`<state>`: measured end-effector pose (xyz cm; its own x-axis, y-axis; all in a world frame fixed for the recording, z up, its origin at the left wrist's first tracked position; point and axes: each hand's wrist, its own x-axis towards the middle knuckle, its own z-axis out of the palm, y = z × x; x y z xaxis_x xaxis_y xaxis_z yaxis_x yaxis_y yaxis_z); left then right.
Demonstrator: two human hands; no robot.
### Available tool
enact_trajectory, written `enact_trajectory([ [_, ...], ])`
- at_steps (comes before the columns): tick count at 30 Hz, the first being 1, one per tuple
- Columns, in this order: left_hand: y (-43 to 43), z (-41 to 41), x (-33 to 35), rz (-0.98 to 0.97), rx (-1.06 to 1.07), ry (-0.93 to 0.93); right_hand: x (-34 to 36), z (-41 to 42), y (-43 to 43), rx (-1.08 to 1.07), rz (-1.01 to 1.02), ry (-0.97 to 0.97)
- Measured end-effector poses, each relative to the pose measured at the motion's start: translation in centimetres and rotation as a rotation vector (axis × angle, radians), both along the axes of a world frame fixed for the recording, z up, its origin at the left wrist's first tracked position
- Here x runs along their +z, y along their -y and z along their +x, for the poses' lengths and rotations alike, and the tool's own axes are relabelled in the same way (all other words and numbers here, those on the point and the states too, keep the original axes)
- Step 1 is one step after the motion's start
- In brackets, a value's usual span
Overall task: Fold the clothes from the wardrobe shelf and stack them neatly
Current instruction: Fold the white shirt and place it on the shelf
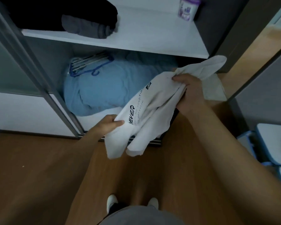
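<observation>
A white T-shirt (146, 111) with black lettering hangs crumpled in the air in front of the open wardrobe. My left hand (109, 124) pinches its lower left edge between thumb and fingers. My right hand (190, 93) grips a bunched part near the shirt's upper right, with loose cloth spilling past it to the right. On the upper white shelf (136, 36) lie a dark grey folded garment (87, 26) and black clothes (55, 12) behind it.
A large light blue bundle (104, 90) fills the lower compartment, with several hangers (87, 64) on top. A purple-and-white container (187, 8) stands on the upper shelf's right. Sliding-door frame (39, 75) at left. Wooden floor below; a white and blue object (273, 143) at right.
</observation>
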<state>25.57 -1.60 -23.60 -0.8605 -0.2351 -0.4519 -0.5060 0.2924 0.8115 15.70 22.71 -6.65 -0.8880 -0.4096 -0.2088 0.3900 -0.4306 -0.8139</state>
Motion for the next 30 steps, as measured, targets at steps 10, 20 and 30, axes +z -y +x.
enact_trajectory([
  [10, -3.6, -4.0, 6.2, -0.094, -0.267, -0.431, -8.7, 2.8, -6.6, 1.004, 1.272, -0.368],
  [20, -4.2, -3.0, 10.6, -0.163, -0.479, -0.695, -9.0, 0.7, -0.6, 0.577, 1.023, -0.569],
  [30, -0.4, -1.6, 6.9, -0.432, -0.604, -0.100, -5.5, 1.1, 0.1, 0.443, 0.997, -0.742],
])
